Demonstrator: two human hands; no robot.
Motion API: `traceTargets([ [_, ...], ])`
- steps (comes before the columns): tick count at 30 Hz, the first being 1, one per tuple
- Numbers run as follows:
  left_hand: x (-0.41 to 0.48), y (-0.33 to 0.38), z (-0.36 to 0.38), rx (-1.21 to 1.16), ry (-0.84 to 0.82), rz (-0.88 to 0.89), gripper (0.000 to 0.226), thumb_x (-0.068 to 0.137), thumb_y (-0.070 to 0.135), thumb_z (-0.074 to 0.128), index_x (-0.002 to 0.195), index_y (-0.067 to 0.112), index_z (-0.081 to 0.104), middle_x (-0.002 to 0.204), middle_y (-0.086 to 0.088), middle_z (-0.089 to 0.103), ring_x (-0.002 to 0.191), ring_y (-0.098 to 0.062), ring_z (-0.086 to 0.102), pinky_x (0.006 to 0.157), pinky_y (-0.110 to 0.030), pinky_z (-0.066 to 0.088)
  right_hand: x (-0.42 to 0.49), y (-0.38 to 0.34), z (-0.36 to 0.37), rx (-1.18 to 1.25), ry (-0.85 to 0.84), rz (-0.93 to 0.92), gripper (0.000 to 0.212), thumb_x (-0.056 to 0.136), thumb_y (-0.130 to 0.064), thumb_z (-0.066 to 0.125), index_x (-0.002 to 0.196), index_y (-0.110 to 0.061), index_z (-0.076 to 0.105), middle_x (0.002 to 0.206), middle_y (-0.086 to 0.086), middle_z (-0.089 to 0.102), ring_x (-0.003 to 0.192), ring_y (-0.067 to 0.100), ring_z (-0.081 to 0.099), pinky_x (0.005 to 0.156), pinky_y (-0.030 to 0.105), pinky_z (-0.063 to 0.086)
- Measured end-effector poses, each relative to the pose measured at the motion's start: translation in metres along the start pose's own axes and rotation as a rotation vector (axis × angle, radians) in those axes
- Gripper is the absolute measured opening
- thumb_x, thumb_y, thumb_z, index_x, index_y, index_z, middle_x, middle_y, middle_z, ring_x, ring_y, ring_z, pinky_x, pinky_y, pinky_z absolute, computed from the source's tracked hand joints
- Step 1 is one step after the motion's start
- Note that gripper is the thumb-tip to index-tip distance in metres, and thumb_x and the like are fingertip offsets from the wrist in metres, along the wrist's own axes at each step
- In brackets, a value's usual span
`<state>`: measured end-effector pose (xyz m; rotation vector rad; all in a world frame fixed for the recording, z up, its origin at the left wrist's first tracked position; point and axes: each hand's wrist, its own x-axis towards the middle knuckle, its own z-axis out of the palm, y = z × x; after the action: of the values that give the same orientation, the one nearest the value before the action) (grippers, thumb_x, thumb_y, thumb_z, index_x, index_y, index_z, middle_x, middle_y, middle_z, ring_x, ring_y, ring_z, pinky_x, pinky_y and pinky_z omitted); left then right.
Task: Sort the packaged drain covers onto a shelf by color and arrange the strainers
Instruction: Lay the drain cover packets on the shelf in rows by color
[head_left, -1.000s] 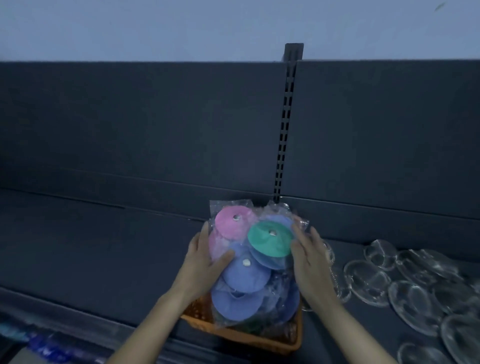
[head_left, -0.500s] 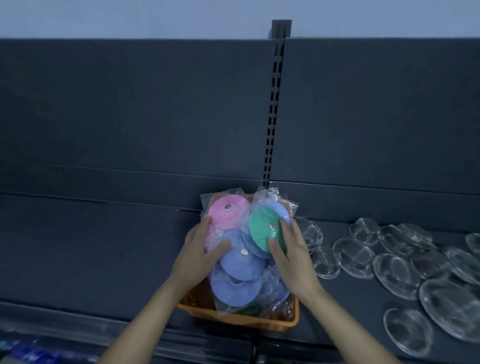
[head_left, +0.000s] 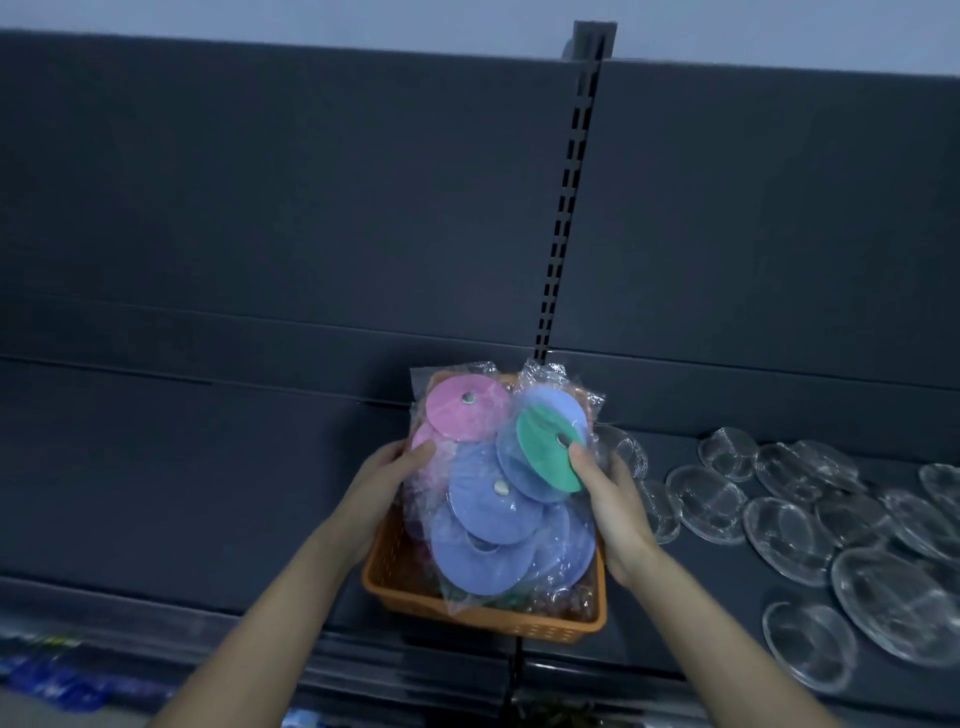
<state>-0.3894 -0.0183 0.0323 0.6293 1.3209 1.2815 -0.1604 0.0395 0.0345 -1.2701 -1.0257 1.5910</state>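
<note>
Head view: my left grip (head_left: 382, 483) clasps the left side of the bagged drain covers (head_left: 493, 499), which are heaped in the orange basket (head_left: 488, 618) on the shelf (head_left: 208, 467). My right grip (head_left: 610, 499) pinches the green cover (head_left: 540, 447). Clear strainers (head_left: 789, 530) lie to the right.

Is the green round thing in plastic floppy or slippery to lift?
The green drain cover probably bends a little; it looks thin. The shiny, crinkly wrapping may be slippery. The right hand pinches it, so likely light.
</note>
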Motion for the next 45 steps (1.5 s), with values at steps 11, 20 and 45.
traceTargets([
  [11, -0.003, 0.0, -0.002, -0.072, -0.038, 0.026, 0.049, 0.076, 0.025, 0.072, 0.119, 0.006, 0.06, 0.11, -0.017, 0.069, 0.102, -0.035, 0.065, 0.095, -0.053, 0.048, 0.0, -0.007, 0.008, 0.046, -0.003, -0.009, 0.038, 0.082, -0.03, 0.069, 0.112, -0.012, 0.057, 0.105, 0.009, 0.07, 0.093, 0.026, 0.069, 0.089, 0.048, 0.053],
  [20, -0.047, 0.017, -0.001, -0.149, 0.093, 0.107, 0.044, 0.079, 0.016, 0.072, 0.119, 0.004, 0.06, 0.113, -0.022, 0.066, 0.105, -0.04, 0.063, 0.094, -0.056, 0.047, -0.006, -0.026, 0.018, 0.046, -0.143, -0.081, 0.04, 0.081, -0.028, 0.07, 0.118, -0.018, 0.056, 0.115, 0.004, 0.066, 0.102, 0.021, 0.065, 0.091, 0.046, 0.052],
  [45, -0.172, 0.02, -0.106, -0.229, 0.469, 0.221, 0.033, 0.081, 0.015, 0.068, 0.113, 0.009, 0.064, 0.108, -0.02, 0.069, 0.099, -0.04, 0.065, 0.091, -0.053, 0.051, -0.053, -0.002, 0.151, -0.002, -0.581, -0.034, 0.029, 0.085, -0.021, 0.067, 0.112, -0.011, 0.064, 0.108, 0.01, 0.07, 0.1, 0.029, 0.067, 0.094, 0.052, 0.049],
])
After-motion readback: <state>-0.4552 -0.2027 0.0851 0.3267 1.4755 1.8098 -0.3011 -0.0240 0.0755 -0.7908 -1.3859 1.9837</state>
